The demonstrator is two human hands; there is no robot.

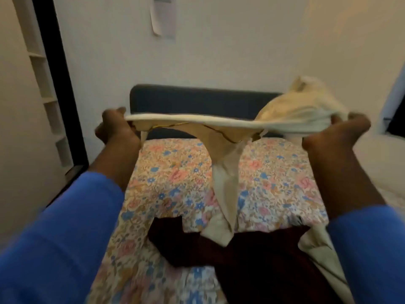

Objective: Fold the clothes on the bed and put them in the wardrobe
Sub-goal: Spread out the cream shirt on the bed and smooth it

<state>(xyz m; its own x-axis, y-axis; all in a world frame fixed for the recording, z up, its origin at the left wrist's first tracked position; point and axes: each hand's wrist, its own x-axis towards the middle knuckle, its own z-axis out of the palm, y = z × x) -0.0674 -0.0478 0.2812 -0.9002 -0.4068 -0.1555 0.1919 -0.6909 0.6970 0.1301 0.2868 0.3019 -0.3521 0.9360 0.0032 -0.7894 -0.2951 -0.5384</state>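
While both arms reach out over the floral-patterned bed (pixel 166 185), the left hand (pixel 116 128) and right hand (pixel 341 132) each have a clenched grip on 1 end of the cream cotton garment (pixel 197 119), holding it in the air above the bed. Its stretched edge runs level from left to right, parallel to the dark blue headboard (pixel 197 99), with loose parts hanging down toward the dark maroon cloth (pixel 241 255) lying on the bed.
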